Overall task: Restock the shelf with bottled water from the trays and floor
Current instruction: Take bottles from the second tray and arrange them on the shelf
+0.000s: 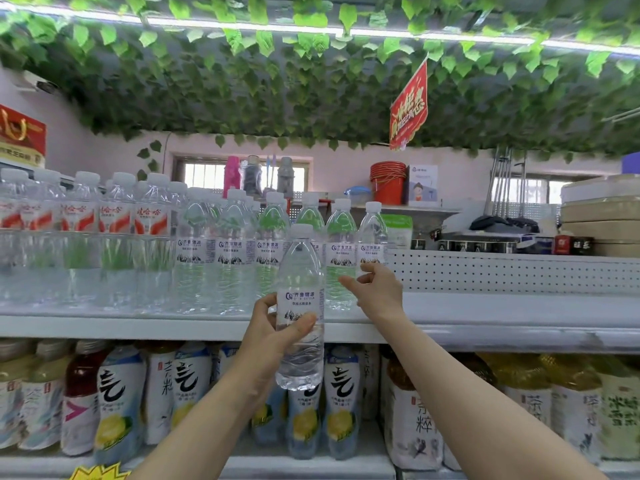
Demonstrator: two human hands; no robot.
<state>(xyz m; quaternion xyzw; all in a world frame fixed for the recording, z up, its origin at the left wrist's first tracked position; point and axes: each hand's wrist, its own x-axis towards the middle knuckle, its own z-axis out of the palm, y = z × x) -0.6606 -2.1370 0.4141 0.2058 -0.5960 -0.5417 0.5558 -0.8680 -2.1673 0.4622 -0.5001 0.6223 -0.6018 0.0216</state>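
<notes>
Head view: a full, white-capped water bottle (300, 271) stands upright in the left hand (273, 336), thumb and fingers curled round its label, just in front of the white shelf (519, 317) edge. The right hand (379, 294) reaches the end bottle (372, 233) of the matching row (232, 251) on that shelf; whether its fingertips grip or only touch, I cannot tell. Red-labelled bottles (117, 216) stand to the left, tea drinks (187, 382) fill the shelf below, and plastic ivy (277, 91) hangs overhead.

left arm (214, 410) raised | left grip (277, 327) wrapped round a bottle (300, 271), thumb in front | right arm (467, 393) stretched further up | right grip (377, 292) loosely bent, index pointing left
</notes>
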